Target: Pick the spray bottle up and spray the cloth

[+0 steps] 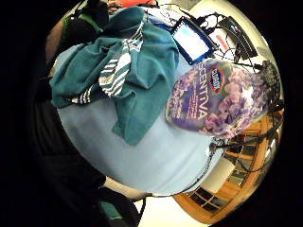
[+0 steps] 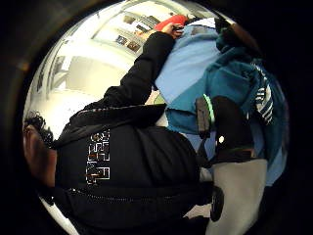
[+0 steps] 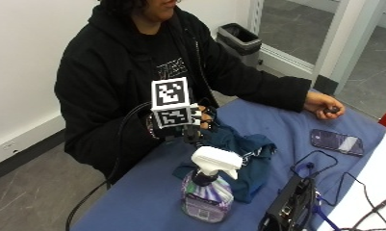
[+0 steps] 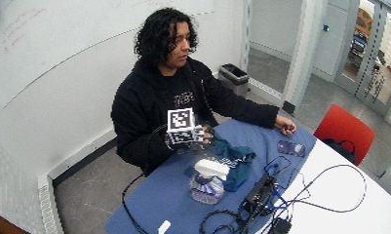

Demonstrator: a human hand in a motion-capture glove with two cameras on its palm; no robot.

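Observation:
A spray bottle (image 3: 208, 190) with a white trigger head and a purple flowered label stands on the blue table cover (image 3: 147, 202), near the front. Just behind it lies a crumpled teal cloth (image 3: 250, 154) with a striped edge. My gloved right hand (image 3: 196, 127) hovers over the near end of the cloth, a little above and behind the bottle's head, touching neither. Its fingers hang loosely curled and hold nothing. The little finger side palm view shows the bottle's label (image 1: 218, 99) close by and the cloth (image 1: 128, 71) beside it. The thumb side view shows the cloth (image 2: 244, 83) past a gloved finger.
A phone (image 3: 337, 142) lies on the far right of the cover. The person's bare left hand (image 3: 324, 106) rests near it. A black device (image 3: 289, 207) with trailing cables sits right of the bottle. A bin (image 3: 240, 38) stands on the floor behind.

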